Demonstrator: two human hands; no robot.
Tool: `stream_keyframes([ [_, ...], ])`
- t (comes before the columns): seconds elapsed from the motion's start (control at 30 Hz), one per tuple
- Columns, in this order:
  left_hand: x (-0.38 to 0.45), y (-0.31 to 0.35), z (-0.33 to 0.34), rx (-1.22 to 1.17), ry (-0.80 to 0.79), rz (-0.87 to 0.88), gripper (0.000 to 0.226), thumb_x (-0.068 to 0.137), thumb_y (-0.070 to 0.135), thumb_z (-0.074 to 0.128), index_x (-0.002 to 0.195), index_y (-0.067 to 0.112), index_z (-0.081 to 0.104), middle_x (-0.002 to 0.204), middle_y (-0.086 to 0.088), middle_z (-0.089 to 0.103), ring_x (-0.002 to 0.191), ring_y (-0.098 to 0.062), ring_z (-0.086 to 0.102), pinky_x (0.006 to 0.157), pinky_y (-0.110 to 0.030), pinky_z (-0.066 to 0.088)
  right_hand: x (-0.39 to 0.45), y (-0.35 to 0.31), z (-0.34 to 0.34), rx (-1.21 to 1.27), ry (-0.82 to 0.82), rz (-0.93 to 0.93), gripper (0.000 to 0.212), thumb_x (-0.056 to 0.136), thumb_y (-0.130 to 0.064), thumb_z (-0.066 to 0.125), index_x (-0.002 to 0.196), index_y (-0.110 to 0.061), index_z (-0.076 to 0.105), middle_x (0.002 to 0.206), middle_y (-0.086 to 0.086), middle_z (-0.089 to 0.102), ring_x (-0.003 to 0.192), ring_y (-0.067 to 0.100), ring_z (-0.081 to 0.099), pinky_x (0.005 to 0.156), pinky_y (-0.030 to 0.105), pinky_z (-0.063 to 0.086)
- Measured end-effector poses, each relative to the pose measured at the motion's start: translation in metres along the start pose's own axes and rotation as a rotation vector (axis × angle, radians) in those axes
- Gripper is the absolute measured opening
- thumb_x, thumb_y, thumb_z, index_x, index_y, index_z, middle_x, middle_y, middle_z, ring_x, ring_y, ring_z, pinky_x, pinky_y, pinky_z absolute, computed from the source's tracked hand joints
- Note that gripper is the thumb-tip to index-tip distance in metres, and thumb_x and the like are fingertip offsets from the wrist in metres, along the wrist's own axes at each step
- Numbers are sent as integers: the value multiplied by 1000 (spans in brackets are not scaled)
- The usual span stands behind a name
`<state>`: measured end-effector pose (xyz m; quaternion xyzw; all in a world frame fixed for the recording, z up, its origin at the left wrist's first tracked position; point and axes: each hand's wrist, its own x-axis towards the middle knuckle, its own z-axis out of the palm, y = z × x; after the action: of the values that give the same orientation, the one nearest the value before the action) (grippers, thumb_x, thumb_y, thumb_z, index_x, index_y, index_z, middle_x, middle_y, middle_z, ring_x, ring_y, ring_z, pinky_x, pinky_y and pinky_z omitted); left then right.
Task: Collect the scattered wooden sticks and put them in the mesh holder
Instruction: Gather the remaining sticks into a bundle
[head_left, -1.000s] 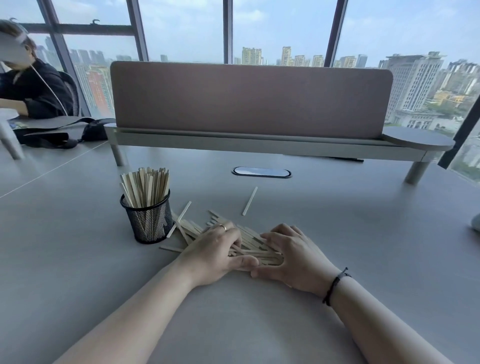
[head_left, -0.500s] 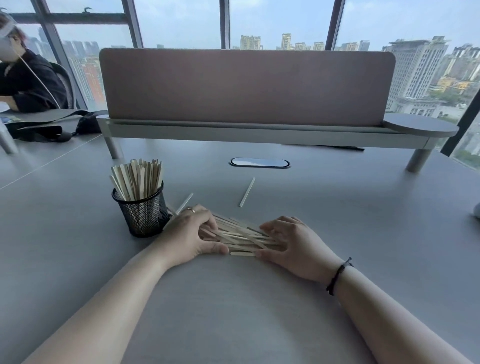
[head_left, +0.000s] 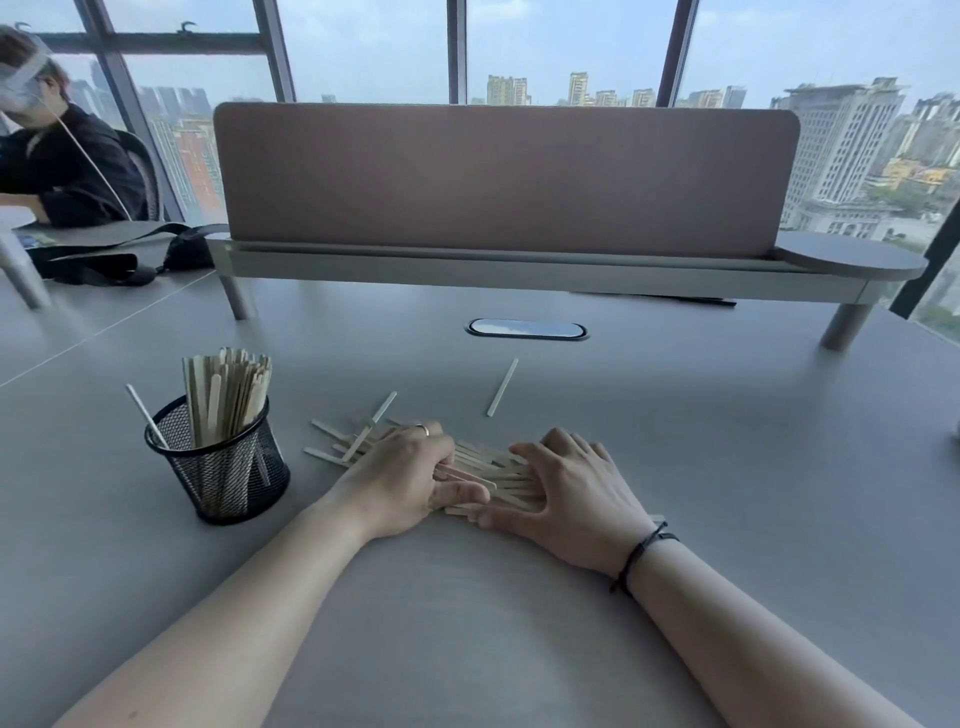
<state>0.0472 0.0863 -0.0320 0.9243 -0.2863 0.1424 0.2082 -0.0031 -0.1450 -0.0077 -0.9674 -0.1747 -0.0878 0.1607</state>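
Note:
A black mesh holder (head_left: 228, 478) stands at the left of the grey table, filled with upright wooden sticks (head_left: 228, 400). A pile of wooden sticks (head_left: 496, 480) lies flat between my hands. My left hand (head_left: 410, 480) curls its fingers around the pile's left end. My right hand (head_left: 571, 488) presses flat against the pile's right side, fingers spread. More sticks (head_left: 343, 441) fan out loose behind my left hand. One stray stick (head_left: 502, 387) lies alone farther back.
A pink divider panel on a raised shelf (head_left: 509, 270) crosses the back of the table, with a cable port (head_left: 527, 329) before it. A person sits at the far left by a black bag (head_left: 124, 254). Windows lie beyond.
My hands have pressed closer together, squeezing the pile tighter. The camera has shifted, so the holder now sits farther left of the hands.

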Motion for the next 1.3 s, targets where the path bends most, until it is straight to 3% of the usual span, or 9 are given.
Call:
stream_keyframes([
  [0.2, -2, 12, -8, 49, 71, 17, 72, 77, 93, 21, 56, 24, 32, 61, 8, 36, 60, -23, 44, 55, -33, 27, -4, -3, -1, -1, -4, 17, 85, 60, -94, 49, 122, -36, 57, 106, -9, 53, 104, 16, 56, 87, 30, 43],
  [0.33, -2, 15, -11, 135, 190, -19, 89, 79, 92, 15, 54, 11, 44, 51, 2, 49, 54, -30, 56, 47, -32, 31, -6, -2, 0, -30, 9, -4, 69, 69, -88, 45, 110, -34, 60, 97, -11, 52, 94, 16, 58, 73, 31, 45],
  [0.43, -4, 18, -15, 107, 274, -31, 84, 82, 89, 17, 55, 12, 38, 45, 2, 36, 46, -31, 45, 45, -29, 25, -7, -2, 1, -65, 33, -26, 61, 75, -82, 42, 102, -30, 57, 93, -10, 52, 90, 18, 58, 69, 33, 45],
  [0.6, -6, 25, -21, -59, 377, -5, 68, 82, 88, 21, 61, 25, 36, 46, 6, 37, 43, -22, 43, 46, -26, 27, -7, -2, 4, -84, 71, -26, 41, 86, -68, 49, 91, -27, 52, 89, -7, 53, 86, 21, 59, 64, 35, 44],
  [0.8, -2, 31, -28, -341, 478, 56, 82, 80, 89, 36, 62, 10, 51, 49, 0, 50, 46, -24, 51, 48, -35, 42, -5, 0, 5, -104, 88, 3, 35, 94, -59, 44, 83, -26, 44, 90, -4, 58, 86, 24, 60, 61, 34, 38],
  [0.9, 1, 41, -39, -432, 562, 79, 89, 81, 88, 30, 61, 5, 54, 50, 13, 42, 45, -2, 40, 49, -24, 32, -5, 2, 6, -96, 92, 11, 36, 96, -56, 43, 79, -25, 39, 89, -4, 57, 86, 25, 59, 60, 33, 33],
  [1.03, 3, 48, -51, -632, 633, 17, 100, 77, 91, 34, 67, -5, 59, 48, 19, 46, 45, 3, 41, 48, -15, 30, -4, 2, 7, -85, 100, 12, 35, 98, -53, 41, 78, -24, 37, 88, -3, 58, 86, 25, 59, 61, 32, 30],
  [1.13, 3, 49, -56, -680, 734, -132, 83, 74, 80, 60, 68, -3, 58, 48, 11, 49, 46, -2, 43, 48, -19, 35, -4, 1, 7, -77, 110, 3, 36, 100, -52, 39, 77, -24, 36, 87, -3, 58, 85, 26, 59, 60, 33, 30],
  [1.3, 4, 48, -58, -616, 764, -325, 37, 80, 31, 83, 63, 9, 58, 52, 1, 54, 47, -7, 47, 51, -23, 39, -2, 1, 8, -80, 133, -19, 37, 100, -54, 36, 78, -24, 36, 86, -2, 57, 85, 27, 59, 60, 34, 33],
])
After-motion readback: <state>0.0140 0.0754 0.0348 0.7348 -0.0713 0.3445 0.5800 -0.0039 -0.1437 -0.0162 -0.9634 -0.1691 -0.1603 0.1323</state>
